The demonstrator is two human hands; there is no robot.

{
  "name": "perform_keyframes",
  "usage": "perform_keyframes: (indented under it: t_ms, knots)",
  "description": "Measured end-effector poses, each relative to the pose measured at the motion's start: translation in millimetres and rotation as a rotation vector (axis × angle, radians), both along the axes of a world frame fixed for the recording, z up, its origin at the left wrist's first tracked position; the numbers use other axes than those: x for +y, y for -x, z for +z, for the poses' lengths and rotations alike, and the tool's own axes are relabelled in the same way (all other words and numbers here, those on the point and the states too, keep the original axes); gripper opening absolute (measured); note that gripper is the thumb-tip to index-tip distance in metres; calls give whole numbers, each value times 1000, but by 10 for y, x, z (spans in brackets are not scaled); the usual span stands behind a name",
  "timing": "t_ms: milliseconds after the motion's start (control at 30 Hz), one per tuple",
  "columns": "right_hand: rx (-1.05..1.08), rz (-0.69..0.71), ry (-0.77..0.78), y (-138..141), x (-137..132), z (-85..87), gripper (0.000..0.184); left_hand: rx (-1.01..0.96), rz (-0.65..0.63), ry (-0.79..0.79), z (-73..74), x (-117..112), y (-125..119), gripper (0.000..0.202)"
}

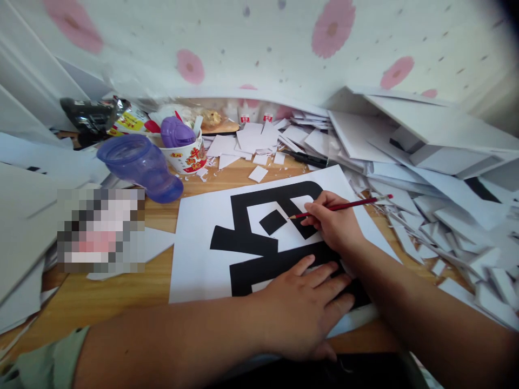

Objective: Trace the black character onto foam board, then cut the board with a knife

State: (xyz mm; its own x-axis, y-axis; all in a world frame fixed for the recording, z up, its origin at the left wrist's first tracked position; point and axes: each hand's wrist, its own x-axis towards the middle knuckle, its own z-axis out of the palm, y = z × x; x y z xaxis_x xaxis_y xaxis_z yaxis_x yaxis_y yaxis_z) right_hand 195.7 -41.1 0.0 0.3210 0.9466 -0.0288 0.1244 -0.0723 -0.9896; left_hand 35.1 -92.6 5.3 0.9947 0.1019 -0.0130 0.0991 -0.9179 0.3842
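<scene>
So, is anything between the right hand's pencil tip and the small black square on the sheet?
Nothing visible. The right hand holds the red pencil with its tip by the edge of the black square; the left hand rests on the white sheet, away from that spot.

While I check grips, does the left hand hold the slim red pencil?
No, the right hand holds the red pencil; the left hand rests on the black-patterned white sheet.

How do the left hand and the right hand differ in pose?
The left hand lies palm down, fingers spread; the right hand is curled in a writing grip.
The right hand holds a red pencil; the left hand shows nothing in its grip.
Both are at the black-and-white sheet.
</scene>
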Motion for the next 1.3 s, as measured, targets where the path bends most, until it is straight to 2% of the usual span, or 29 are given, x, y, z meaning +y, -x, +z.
perform_keyframes:
  t_ms: [100, 200, 267, 500, 733, 1300]
  knots:
    - [148, 69, -26, -20, 150, -11, 29, -16, -4, -11, -12, 1, 4, 72]
    - [100, 148, -62, -2, 291, -53, 27, -23, -4, -8, -13, 6, 5, 72]
    - [73, 135, -73, 26, 335, -86, 26, -16, -4, 4, -4, 10, 4, 73]
    - [-110, 109, -98, 79, 283, -80, 23, -15, 4, 13, 5, 15, 2, 72]
    - [-181, 117, -74, 95, 282, -35, 24, -23, 8, 22, -17, 7, -4, 71]
    - [-145, 128, -79, 42, 273, -44, 21, 10, -9, 24, 9, 21, 0, 70]
